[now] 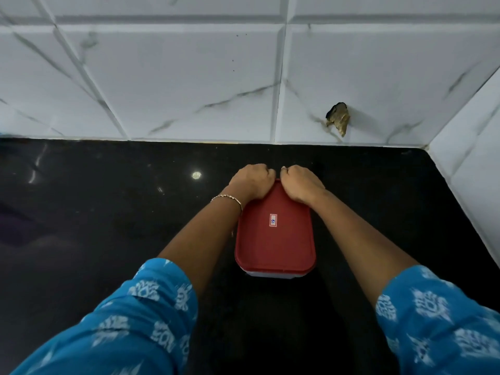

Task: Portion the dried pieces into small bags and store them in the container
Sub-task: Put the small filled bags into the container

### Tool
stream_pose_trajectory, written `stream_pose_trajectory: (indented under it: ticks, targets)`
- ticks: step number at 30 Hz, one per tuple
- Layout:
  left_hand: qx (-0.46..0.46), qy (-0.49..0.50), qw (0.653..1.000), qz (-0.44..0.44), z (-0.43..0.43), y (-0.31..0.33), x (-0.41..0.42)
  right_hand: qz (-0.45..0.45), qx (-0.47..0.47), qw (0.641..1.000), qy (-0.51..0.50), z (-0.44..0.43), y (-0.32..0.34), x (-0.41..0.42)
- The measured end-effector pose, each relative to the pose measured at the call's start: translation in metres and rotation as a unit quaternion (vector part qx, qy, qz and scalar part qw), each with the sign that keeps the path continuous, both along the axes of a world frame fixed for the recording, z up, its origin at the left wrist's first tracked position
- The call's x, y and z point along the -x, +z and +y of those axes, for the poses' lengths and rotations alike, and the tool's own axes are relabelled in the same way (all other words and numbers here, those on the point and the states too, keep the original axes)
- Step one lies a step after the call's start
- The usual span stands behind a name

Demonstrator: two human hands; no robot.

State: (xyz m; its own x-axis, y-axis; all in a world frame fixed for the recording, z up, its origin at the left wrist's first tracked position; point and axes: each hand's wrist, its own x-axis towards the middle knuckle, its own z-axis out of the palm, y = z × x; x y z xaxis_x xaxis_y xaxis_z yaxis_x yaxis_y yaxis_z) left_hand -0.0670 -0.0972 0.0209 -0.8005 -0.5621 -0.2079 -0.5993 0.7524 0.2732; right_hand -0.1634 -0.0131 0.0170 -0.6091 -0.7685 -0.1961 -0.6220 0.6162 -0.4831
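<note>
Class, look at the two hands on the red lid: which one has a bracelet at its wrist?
The left hand, on the far left corner of the red lid, has the thin bracelet. The right hand's wrist is bare.

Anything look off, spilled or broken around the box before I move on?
One thing: a broken hole in the wall tile, right of the hands, with brownish material sticking out. Nothing spilled on the counter. The red lid sits level; both hands grip its far edge.
</note>
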Motion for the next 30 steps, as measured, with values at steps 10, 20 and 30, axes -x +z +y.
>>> stream_pose_trajectory:
  ticks: [10, 20, 30]
  targets:
    - [0.013, 0.06, 0.997, 0.035, -0.001, -0.009, -0.001, 0.103, 0.007, 0.995, -0.016, -0.001, -0.009, -0.003]
    - [0.13, 0.05, 0.952, 0.274, 0.045, 0.01, -0.067, 0.202, 0.286, 0.936, 0.036, 0.071, 0.013, -0.032]
    - [0.188, -0.181, 0.937, 0.233, 0.107, -0.037, -0.162, 0.234, 0.225, 0.912, 0.251, 0.174, -0.033, -0.078]
